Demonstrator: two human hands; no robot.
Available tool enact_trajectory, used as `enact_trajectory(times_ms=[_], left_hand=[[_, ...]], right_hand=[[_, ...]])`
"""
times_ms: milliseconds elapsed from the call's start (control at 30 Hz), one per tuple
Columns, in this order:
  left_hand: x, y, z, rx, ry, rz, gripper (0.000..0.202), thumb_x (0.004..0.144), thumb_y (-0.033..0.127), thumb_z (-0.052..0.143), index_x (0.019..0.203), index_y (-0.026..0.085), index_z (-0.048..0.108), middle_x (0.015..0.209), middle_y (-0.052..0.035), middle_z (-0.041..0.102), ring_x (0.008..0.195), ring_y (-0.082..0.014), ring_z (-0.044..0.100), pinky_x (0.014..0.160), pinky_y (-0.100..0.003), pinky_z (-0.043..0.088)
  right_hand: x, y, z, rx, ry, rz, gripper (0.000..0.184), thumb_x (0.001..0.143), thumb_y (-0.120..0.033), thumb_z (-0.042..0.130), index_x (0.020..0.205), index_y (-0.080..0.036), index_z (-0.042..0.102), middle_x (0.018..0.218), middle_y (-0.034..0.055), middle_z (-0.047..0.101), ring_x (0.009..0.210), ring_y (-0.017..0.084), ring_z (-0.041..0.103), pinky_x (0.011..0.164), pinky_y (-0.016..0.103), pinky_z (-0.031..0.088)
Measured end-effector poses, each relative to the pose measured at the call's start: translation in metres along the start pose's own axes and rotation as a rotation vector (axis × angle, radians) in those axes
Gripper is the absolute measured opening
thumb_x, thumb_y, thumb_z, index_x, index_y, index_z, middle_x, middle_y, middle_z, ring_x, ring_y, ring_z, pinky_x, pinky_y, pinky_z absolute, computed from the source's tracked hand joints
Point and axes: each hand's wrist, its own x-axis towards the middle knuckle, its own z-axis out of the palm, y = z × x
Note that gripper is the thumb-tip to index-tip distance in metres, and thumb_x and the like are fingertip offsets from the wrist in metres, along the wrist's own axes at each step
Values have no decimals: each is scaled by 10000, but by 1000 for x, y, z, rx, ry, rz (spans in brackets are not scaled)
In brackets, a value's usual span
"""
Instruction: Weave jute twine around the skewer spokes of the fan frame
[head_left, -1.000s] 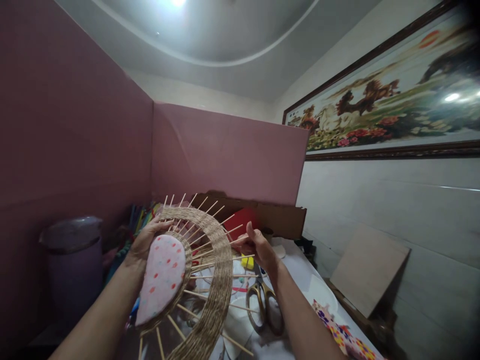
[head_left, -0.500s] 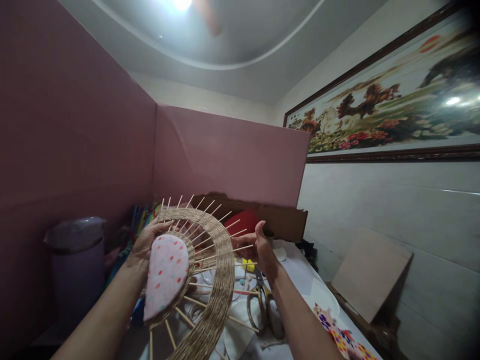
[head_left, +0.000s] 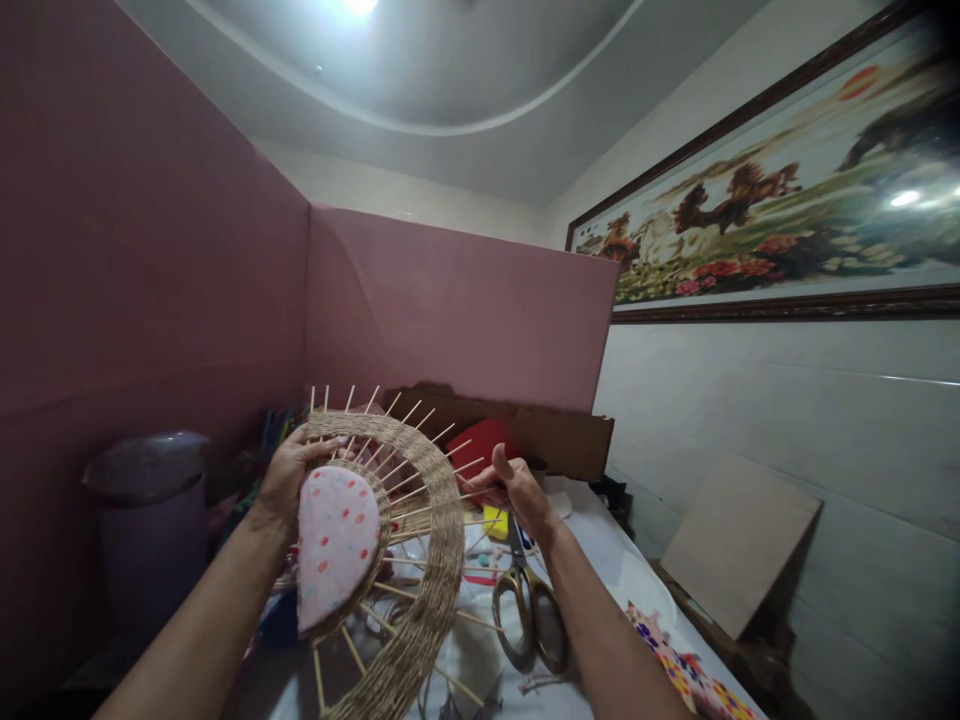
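My left hand (head_left: 285, 485) grips the straight left side of a half-round woven straw piece (head_left: 442, 530) with thin wooden sticks fanning out past its outer band. At its centre is a white padded half circle (head_left: 337, 545) with red dots, edged in woven straw. Across from it, my right hand (head_left: 521, 492) has its thumb raised and its fingers stretched toward the stick ends at the outer rim. Those fingertips seem to touch the sticks; part of them is hidden. Below the right wrist, scissors (head_left: 529, 615) with gold-brown handles lie on the white table (head_left: 592, 525).
A yellow item (head_left: 495, 522) and a red piece (head_left: 480, 445) lie behind the woven work. Brown cardboard (head_left: 562, 440) stands at the table's back. Flower-patterned material (head_left: 682, 665) is at the right edge, and a lidded purple bin (head_left: 154, 540) stands at left.
The woven piece has shifted slightly left and turned a little. My right hand has moved slightly left along with it, and its thumb is tilted more inward. More of the scissors shows.
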Motion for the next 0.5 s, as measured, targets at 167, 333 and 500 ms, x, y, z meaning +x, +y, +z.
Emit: enact_trajectory(times_ms=[167, 333, 500], left_hand=[[-1, 1, 1, -5, 21, 28, 442, 511, 50, 663, 926, 160, 557, 686, -3, 621, 486, -140, 576, 427, -241, 475], [1, 2, -1, -20, 37, 47, 418, 501, 26, 658, 886, 158, 558, 663, 4, 613, 484, -141, 581, 428, -233, 478], [4, 3, -3, 2, 103, 66, 328, 513, 6, 627, 800, 148, 555, 591, 3, 597, 433, -143, 562, 381, -231, 467]], right_hand=[[2, 0, -1, -108, 70, 4, 620, 616, -669, 512, 613, -81, 709, 317, -68, 228, 354, 36, 148, 386, 221, 96], [2, -1, -2, -87, 69, -32, 596, 622, -641, 535, 643, -73, 715, 321, -79, 206, 354, 31, 123, 379, 222, 84], [-1, -3, 2, -71, 60, -63, 546, 638, -605, 552, 646, -84, 717, 334, -74, 212, 366, 32, 137, 381, 216, 122]])
